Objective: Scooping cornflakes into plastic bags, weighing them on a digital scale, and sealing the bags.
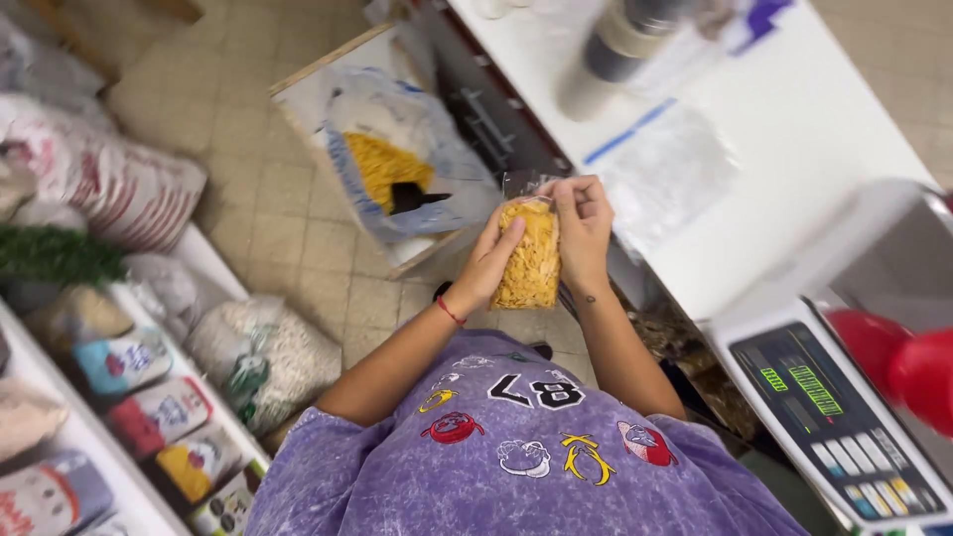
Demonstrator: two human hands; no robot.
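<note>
Both closed on a small clear bag of yellow flakes: left hand gripping its side, right hand pinching the top. Held mid-air, near the white counter's edge. Far left, a sack of the same flakes with a dark scoop. Near right, a scale.

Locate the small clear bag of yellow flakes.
In the head view, the small clear bag of yellow flakes sits centre frame, held between the left hand and right hand, beside the white counter.
</note>
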